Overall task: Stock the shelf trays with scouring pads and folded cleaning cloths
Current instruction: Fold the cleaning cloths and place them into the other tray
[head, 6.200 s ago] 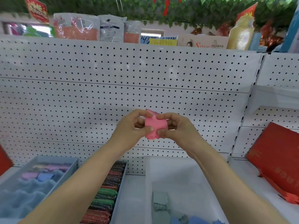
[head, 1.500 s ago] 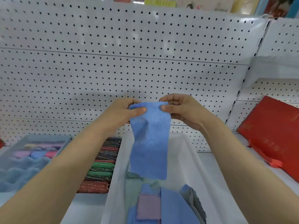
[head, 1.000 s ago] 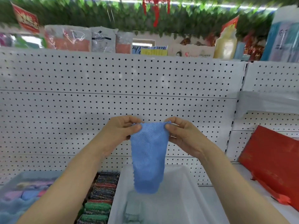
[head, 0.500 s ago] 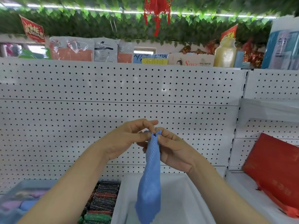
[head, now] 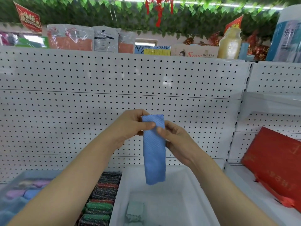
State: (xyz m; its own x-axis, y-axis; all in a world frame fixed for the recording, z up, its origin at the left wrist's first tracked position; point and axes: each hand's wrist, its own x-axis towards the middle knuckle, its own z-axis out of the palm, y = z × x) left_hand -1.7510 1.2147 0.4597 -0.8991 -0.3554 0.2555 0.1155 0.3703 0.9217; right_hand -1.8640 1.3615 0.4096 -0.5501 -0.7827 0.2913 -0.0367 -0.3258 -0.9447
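Note:
A blue cleaning cloth [head: 154, 154], folded into a long narrow strip, hangs in front of the white pegboard. My left hand [head: 130, 126] pinches its top left edge between thumb and fingers. My right hand [head: 176, 141] pinches its right edge a little lower. The strip's lower end dangles over a white plastic bin [head: 192, 185] that holds a pale green cloth [head: 135, 211]. Left of the bin a row of striped scouring pads [head: 102, 194] stands in a tray. Further left a grey tray [head: 9, 183] holds pastel folded cloths [head: 27, 191].
White pegboard [head: 114, 98] backs the shelf. A red bag [head: 275, 162] leans at the right on the neighbouring shelf. Packaged goods [head: 70, 37] and a yellow bottle [head: 229, 43] line the top shelf under green leaf garlands.
The pink cloth from earlier is gone from my hands. A blue cloth came up out of the bin, was held spread wide, and is now folded lengthwise into a flat narrow strip.

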